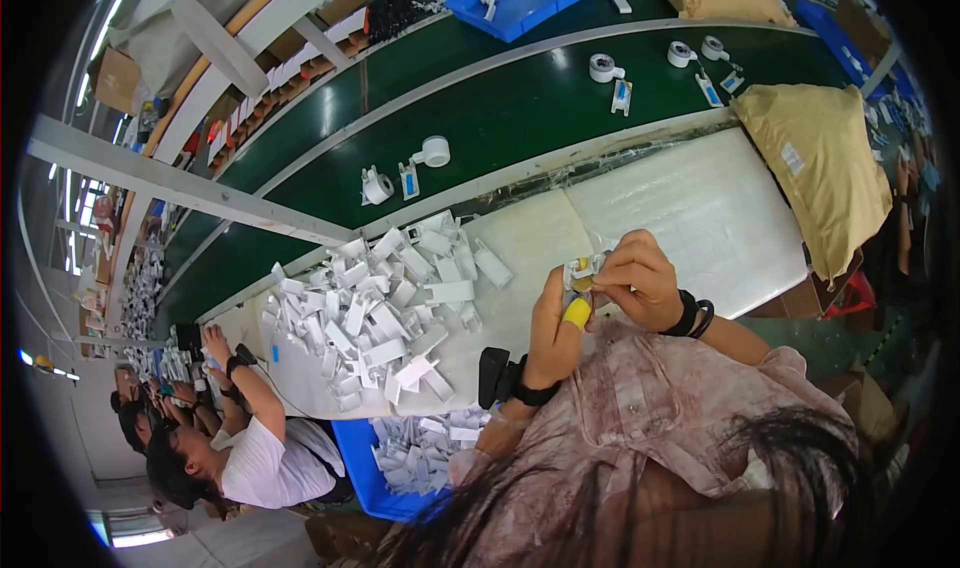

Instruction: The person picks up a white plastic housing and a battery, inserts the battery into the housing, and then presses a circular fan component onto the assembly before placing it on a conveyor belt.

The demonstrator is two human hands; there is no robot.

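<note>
Pinching one small white-and-yellow part (581, 273) between them above the pale worktable (700, 208): left hand (556, 333), yellow fingertip cot; right hand (637, 278), fingers closed. Adjacent: heaped flat white plastic pieces (375, 313), matte, angular.

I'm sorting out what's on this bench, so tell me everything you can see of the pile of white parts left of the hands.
The pile of white parts is a loose heap of small flat rectangular pieces, plastic or card by their look, lying at all angles and overlapping. It sits on the pale work table, beside the green conveyor belt. Neither the left hand nor the right hand touches it. More such pieces fill a blue bin below the table edge.
</note>
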